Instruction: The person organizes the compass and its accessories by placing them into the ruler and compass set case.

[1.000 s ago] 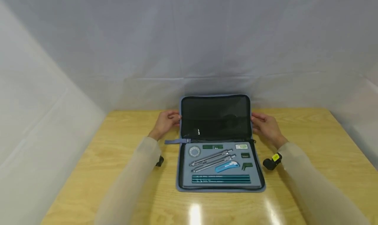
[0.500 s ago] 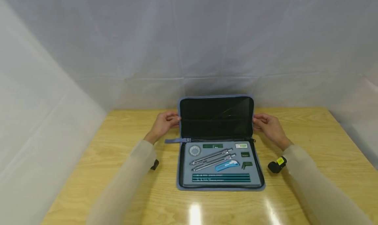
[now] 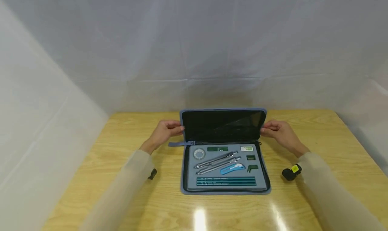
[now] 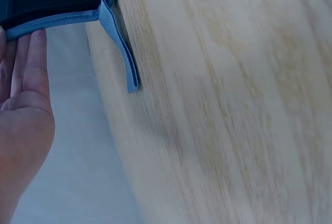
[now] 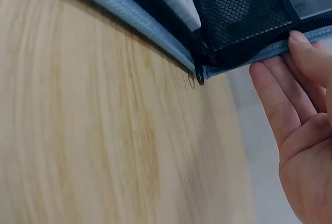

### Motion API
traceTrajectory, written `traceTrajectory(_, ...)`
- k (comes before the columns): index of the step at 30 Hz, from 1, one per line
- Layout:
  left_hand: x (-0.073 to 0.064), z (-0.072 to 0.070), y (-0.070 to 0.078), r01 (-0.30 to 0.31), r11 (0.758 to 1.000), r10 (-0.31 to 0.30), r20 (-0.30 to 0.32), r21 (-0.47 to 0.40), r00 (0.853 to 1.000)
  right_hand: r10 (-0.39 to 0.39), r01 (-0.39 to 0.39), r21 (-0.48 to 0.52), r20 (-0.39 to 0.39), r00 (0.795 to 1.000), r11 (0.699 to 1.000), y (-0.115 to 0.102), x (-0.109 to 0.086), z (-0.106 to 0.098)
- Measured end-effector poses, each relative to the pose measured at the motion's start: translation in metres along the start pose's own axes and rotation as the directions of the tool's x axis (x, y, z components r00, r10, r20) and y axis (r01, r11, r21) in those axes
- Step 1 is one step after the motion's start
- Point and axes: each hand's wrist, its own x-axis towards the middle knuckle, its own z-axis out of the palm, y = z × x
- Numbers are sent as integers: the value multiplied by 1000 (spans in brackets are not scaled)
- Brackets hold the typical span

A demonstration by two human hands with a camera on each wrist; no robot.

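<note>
A blue zip case [image 3: 183, 170] lies unfolded on the table, its dark lid [image 3: 222, 126] tilted up at the back. My left hand [image 3: 163, 133] pinches the lid's left edge; the left wrist view shows those fingers [image 4: 35, 60] behind the blue border. On the opposite edge my right hand [image 3: 282, 135] grips the lid, thumb inside and fingers [image 5: 275, 89] behind it. In the grey tray sit dark green pencils [image 3: 225, 181], two silver compass-like tools [image 3: 216, 163], a blue cutter [image 3: 232, 169], an eraser [image 3: 247, 149], a round disc [image 3: 199, 154] and small green pieces [image 3: 252, 168].
A blue strap [image 3: 179, 144] sticks out from the case's left side. At the right hinge corner hangs a zip pull [image 5: 199, 73]. The wooden table [image 3: 121, 150] meets a pale cloth wall [image 3: 145, 94] at the back and sides.
Both hands have tipped the lid forward and toward me, so it looks shorter and its top edge sits lower. My wrists have spread outward. The tray and its contents stay put.
</note>
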Motion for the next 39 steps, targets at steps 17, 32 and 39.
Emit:
traceTrajectory(17, -23, 1, 3, -21, 982, -13, 184, 186, 983, -52, 69, -182, 96, 994, 981, -5, -22, -6)
traceTrajectory(32, -43, 12, -5, -104, 962, 26, 298, 250, 954, -135, 150, -53, 213, 968, 987, 7, -38, -4)
traceTrajectory(39, -49, 17, -6, -155, 919, 40, 304, 364, 952, -160, 186, -119, 203, 966, 975, 7, -46, 3)
